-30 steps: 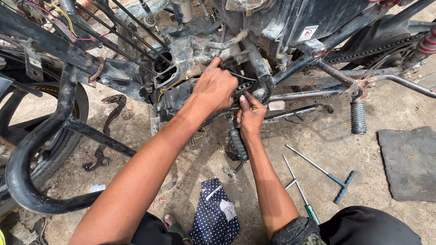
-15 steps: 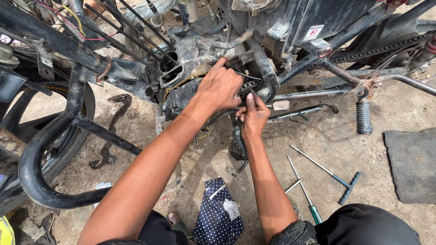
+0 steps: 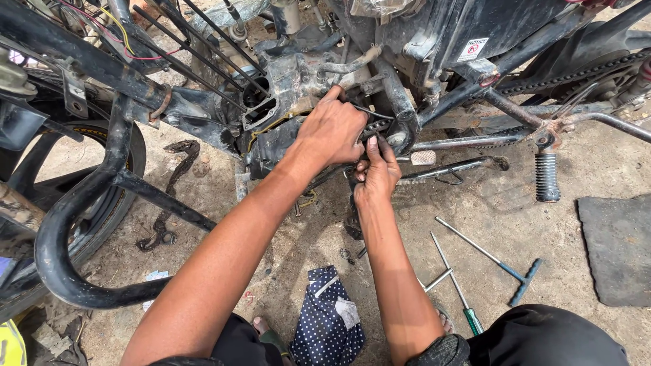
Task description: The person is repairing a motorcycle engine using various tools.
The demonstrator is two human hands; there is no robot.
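1. Chain [image 3: 377, 127] sits at the picture's centre, low on the engine [image 3: 291, 88], a short dark run of links showing between the two hands.
2. Left hand [image 3: 332, 132] lies palm-down over the engine case, at 9 o'clock from the chain; its fingers are curled onto the links, thumb pointing up toward 12.
3. Right hand [image 3: 377, 175] comes up from 6 o'clock, just beneath the left; its fingertips pinch the chain's lower end. The two hands touch or nearly touch; which one, I cannot tell.
4. Footpeg [image 3: 547, 177], ribbed and dark, hangs upright at 3 o'clock from the hands, well apart.
5. T-wrench [image 3: 488, 256] lies on the dirt ground [image 3: 597, 163] at 4 o'clock, beside a green-handled screwdriver [image 3: 458, 291].
6. Dotted cloth [image 3: 327, 318] lies at 6 o'clock, between the forearms.
7. Crash bar [image 3: 81, 224], a black curved tube, loops at 8 o'clock in front of the tyre [image 3: 112, 203].
8. Dark mat [image 3: 617, 247] lies at the right edge, at 4 o'clock.
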